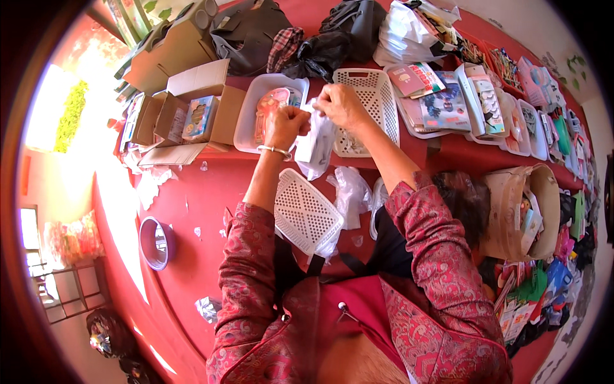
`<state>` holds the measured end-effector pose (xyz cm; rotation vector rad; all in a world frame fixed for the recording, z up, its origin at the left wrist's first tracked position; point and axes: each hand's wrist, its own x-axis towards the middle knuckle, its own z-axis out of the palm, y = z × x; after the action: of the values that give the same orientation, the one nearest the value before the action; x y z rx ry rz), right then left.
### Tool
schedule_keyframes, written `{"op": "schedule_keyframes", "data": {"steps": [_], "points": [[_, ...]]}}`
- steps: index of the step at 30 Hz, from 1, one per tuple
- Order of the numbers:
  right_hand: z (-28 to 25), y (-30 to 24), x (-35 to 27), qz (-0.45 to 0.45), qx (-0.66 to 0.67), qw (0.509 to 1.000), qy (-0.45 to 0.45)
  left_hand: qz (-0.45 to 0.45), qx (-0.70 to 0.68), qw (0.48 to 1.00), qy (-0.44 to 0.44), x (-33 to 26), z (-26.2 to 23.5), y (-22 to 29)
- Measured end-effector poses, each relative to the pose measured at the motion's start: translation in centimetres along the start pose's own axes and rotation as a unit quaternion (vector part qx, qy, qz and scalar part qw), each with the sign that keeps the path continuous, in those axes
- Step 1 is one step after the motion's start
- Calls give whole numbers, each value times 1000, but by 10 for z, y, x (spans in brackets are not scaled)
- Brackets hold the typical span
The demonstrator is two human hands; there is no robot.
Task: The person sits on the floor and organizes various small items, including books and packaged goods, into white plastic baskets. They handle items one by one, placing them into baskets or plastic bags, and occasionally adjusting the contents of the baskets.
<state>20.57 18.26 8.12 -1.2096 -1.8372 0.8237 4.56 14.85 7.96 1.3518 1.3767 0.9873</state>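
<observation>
My left hand [287, 127], with a bangle at its wrist, is closed at the top edge of a whitish plastic bag [315, 152]. On the bag's other side my right hand [344, 106] pinches its top. The bag hangs between both hands with something pale inside that I cannot make out. Just beyond my left hand stands a white plastic tub [246, 121] containing pink and red packaged items. A white perforated basket [391, 105] lies behind my right hand. Below the bag, another perforated basket [308, 210] rests tilted near my lap, beside a crumpled clear plastic bag [351, 195].
An open cardboard box [228, 115] sits at left. Trays of books [441, 105] and stationery line the right. Dark bags [249, 35] stand at the back. A purple basin [156, 243] is on the red floor, and a large tan basket [505, 214] lies at right.
</observation>
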Motion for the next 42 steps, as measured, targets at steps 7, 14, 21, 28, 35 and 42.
{"op": "schedule_keyframes", "data": {"steps": [7, 14, 21, 28, 35, 42], "points": [[-10, -2, 10, 7, 98, 993, 70, 57, -46, 996, 51, 7, 16, 21], [-22, 13, 4, 37, -161, 986, -2, -21, -83, 996, -1, 19, 27, -23], [-34, 23, 2, 56, -178, 982, -18, -8, -47, 999, 0, 17, 26, -24], [-37, 62, -5, 116, -182, 976, 1, -42, 30, 999, 0, 18, 25, -41], [-39, 61, -7, 169, -222, 960, 6, -9, 85, 996, 11, 12, 30, -33], [-48, 26, -10, 125, -14, 992, 2, -5, 52, 999, 11, 10, 27, -12]]}}
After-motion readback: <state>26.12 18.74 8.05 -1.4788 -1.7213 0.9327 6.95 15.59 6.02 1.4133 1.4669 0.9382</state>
